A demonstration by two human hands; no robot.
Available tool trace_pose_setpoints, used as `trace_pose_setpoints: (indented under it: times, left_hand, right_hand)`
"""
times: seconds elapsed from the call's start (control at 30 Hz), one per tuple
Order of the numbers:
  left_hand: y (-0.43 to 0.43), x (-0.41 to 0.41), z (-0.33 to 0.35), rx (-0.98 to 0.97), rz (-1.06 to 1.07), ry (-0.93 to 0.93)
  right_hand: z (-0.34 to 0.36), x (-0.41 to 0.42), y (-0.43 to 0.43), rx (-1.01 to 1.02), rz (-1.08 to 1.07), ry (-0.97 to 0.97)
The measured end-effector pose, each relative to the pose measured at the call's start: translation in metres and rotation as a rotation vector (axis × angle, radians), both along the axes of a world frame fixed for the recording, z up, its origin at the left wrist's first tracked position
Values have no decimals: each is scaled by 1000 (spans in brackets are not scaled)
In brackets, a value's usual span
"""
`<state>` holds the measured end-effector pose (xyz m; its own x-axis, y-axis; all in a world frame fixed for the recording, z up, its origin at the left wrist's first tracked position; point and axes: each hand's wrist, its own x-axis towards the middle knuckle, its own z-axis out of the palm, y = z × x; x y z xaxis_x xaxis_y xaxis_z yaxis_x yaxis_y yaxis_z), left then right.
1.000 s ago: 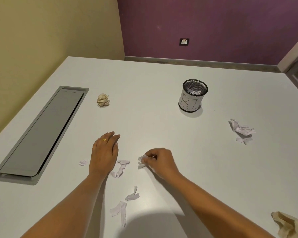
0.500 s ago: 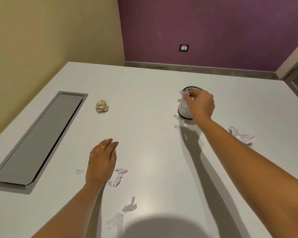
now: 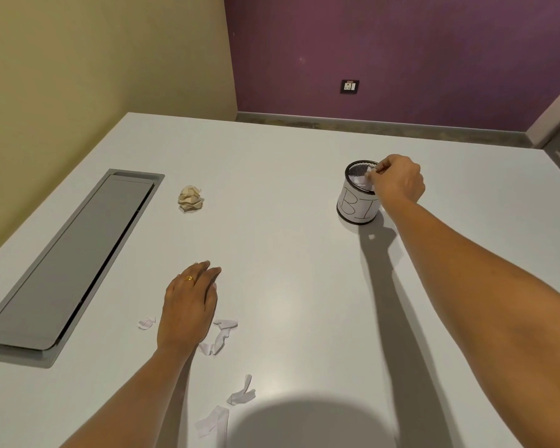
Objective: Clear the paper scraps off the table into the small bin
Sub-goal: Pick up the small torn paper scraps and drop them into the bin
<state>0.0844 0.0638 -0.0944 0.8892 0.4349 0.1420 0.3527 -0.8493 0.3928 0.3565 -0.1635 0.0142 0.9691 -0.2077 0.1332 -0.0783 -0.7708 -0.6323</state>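
Observation:
The small bin [image 3: 353,206], a black mesh cup with a white label, stands on the far right part of the white table [image 3: 288,205]. My right hand [image 3: 400,181] is over its rim and pinches a white paper scrap [image 3: 370,170] above the opening. White paper lies inside the bin. My left hand [image 3: 188,302] rests flat on the table with straight fingers. White scraps lie around it: one to its left [image 3: 146,323], a cluster to its right [image 3: 222,334], and others nearer me [image 3: 241,394] [image 3: 212,421]. A crumpled beige paper ball [image 3: 191,198] sits further back.
A long grey cable hatch [image 3: 68,263] is set into the table on the left. A yellow wall and a purple wall with a socket [image 3: 349,87] stand behind. My head's shadow falls on the near table edge.
My right hand picked up a white scrap near my left hand, carried it to the bin and now holds it lower over the opening. My left hand stayed put.

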Motion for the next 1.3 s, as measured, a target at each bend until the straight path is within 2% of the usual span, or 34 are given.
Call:
trace_pose_setpoints:
  times: [0.13,0.4,0.57,0.7,0.8,0.97,1.1,1.3]
  left_hand:
    - [0,0,-1,0,-1,4]
    - [0,0,-1,-20,-3,-6]
    - [-1,0,0,-18,-1,-1]
    - [0,0,-1,-10,-10,-7]
    - [1,-1,-2,4,-6,-2]
    - [1,0,-3,-9,-1,5]
    - [1,0,-4,-7,-3,6]
    - [2,0,-4,1,-11,-10]
  right_hand:
    - [-4,0,-4,89,15,15]
    - [-8,-27,10,274,92,-87]
    - [-23,-86,46,431,385,8]
    - [-44,-151,73,445,650,229]
    - [-57,-195,86,368,834,336]
    - [-73,-237,93,68,1076,286]
    - [-81,-252,95,-54,1123,241]
    - [-87,-255,92,-84,1134,193]
